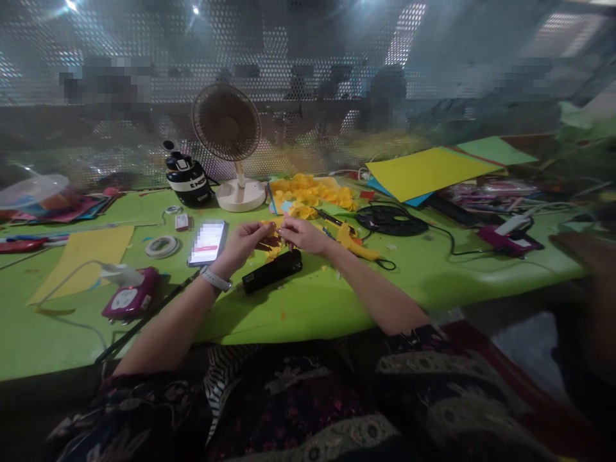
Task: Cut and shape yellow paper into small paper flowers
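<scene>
My left hand (244,244) and my right hand (304,235) meet over the table, fingertips pinched close together. Whatever lies between them is small and blurred; I cannot make it out. Some yellow paper pieces show around and beneath the fingers. Just below the hands lies a long black case-like object (272,272). A pile of yellow paper flowers (312,191) sits behind them. To the right of my right hand rests a yellow glue gun (355,244) with a black cord loop.
A phone (208,242), tape roll (162,246) and purple power adapter (131,295) lie left. Behind stand a fan (240,194) and black bottle (188,183). A black cable reel (392,220), coloured sheets (428,170) and another person's blurred arm (590,256) are right.
</scene>
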{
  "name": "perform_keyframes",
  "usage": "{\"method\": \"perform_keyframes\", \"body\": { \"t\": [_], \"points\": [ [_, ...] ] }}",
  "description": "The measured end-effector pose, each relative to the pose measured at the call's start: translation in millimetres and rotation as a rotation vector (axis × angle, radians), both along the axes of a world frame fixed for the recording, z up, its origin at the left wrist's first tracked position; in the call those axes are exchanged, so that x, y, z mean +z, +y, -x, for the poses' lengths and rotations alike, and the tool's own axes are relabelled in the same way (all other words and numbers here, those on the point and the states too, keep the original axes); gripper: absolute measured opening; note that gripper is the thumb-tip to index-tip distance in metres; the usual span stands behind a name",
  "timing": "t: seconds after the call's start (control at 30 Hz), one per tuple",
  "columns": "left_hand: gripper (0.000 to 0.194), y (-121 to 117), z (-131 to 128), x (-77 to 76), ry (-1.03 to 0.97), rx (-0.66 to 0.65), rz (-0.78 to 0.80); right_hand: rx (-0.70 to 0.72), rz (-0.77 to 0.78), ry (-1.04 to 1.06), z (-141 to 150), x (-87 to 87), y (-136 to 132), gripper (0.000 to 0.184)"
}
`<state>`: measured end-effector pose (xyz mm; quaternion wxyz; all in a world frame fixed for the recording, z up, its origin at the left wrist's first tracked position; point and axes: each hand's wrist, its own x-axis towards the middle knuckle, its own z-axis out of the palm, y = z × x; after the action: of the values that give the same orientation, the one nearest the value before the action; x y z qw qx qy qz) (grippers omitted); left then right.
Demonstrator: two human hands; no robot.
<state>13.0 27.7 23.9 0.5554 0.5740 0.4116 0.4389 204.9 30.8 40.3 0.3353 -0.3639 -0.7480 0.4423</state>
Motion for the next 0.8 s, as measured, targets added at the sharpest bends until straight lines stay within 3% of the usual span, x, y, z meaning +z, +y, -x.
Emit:
{"method": "perform_keyframes", "body": {
  "t": [0.17, 0.3, 0.4, 0.5, 0.57, 0.63, 0.8],
  "points": [
    [0.051, 0.4, 0.4, -0.3, -0.036, 0.019, 0.026, -0.021, 0.059, 0.025, 2.9, -0.7, -0.8, 0.024],
    [0.048, 0.1, 2.0, 0.6, 0.017, -0.016, -0.042, -0.045, 0.070, -0.031, -5.9, 4.3, 4.3, 0.024],
    [0.045, 2.2, 3.8, 1.2, -0.016, 0.052, -0.019, -0.229, -0.085, -0.268, -24.7, 12.9, 10.5, 0.016],
    [0.042, 5.3, 5.9, 0.3, -0.050, 0.089, 0.017, -0.423, -0.240, -0.759, -39.3, 17.8, 14.5, 0.009],
    [0.040, 6.8, 6.6, -1.3, -0.056, 0.095, 0.028, -0.409, -0.216, -1.059, -41.0, 16.8, 15.1, 0.014],
    [0.038, 7.5, 6.6, -2.8, -0.055, 0.092, 0.032, -0.367, -0.179, -1.232, -38.1, 13.7, 14.9, 0.024],
    [0.035, 6.9, 5.3, -3.2, -0.055, 0.085, 0.070, -0.371, -0.135, -1.311, -32.0, 7.5, 16.9, 0.041]
  ]
}}
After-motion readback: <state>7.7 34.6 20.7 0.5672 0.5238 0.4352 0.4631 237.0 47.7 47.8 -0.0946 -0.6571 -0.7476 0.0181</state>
